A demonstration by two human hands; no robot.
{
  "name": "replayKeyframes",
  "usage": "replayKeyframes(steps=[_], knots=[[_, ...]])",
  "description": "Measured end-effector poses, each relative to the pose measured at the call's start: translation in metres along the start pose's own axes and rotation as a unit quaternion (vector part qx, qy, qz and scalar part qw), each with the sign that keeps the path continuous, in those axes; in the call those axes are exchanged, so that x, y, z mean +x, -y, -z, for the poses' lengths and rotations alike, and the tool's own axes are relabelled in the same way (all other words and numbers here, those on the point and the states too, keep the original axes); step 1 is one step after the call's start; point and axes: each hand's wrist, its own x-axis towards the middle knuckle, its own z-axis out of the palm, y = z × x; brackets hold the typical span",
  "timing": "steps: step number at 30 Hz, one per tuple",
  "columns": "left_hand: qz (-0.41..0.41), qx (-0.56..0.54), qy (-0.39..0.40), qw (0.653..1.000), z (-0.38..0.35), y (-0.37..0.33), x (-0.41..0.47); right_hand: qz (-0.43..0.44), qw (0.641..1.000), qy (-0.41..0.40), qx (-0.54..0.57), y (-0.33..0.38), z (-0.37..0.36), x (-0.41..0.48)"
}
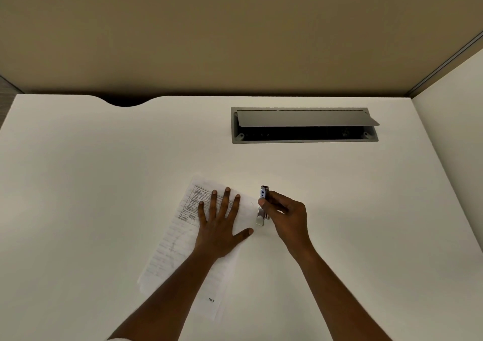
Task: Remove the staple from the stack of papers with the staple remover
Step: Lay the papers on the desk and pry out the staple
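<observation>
- My left hand [218, 225] is flat on the stack of papers [183, 241], fingers spread wide and thumb stuck out to the right, palm pressing down. Nothing gripped, just pinning it.
- The papers lie at a slant on the white desk [91, 184], top end tilted away to the right, printed text and a boxed table showing near my fingertips. My left forearm crosses over the lower half of the sheets.
- My right hand [286, 216] is curled around the staple remover [262, 206], thumb on the near side and the other fingers wrapped behind it.
- The remover stands roughly upright with its metal end down on the desk, right at the stack's upper right corner, just past my left thumb tip. The dark upper end pokes out above my fingers.
- Honestly can't make out the staple itself, too tiny, and I can't tell whether the metal end is touching the paper or just beside it.
- Further back on the desk there's a grey cable box [304, 126] sunk into the top, its lid propped open.
</observation>
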Motion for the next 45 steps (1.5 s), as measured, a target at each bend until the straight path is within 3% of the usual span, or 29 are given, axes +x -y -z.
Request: replayKeyframes(steps=[7,18,25,31,35,40,45], knots=[[-0.003,-0.002,0.014,1.000,0.001,0.018,-0.007,-0.031,0.998,-0.014,0.045,0.002,-0.002,-0.004],[-0.005,-0.036,-0.011,0.999,0.013,0.015,-0.003,-0.060,0.998,-0.006,0.013,-0.013,0.000,0.002],[-0.017,-0.026,0.013,0.999,0.008,0.013,-0.001,0.005,0.976,0.015,-0.216,-0.033,-0.003,0.011],[-0.020,-0.030,0.011,0.999,0.006,0.014,0.001,0.089,0.926,0.077,-0.359,-0.034,-0.008,0.016],[-0.020,-0.027,0.005,0.999,0.005,0.014,0.000,0.124,0.869,0.115,-0.465,-0.032,-0.011,0.018],[-0.022,-0.016,0.003,1.000,0.004,0.014,0.000,0.183,0.793,0.115,-0.569,-0.028,-0.016,0.016],[-0.022,-0.011,0.001,1.000,0.006,0.014,0.000,0.217,0.765,0.100,-0.598,-0.031,-0.014,0.016]])
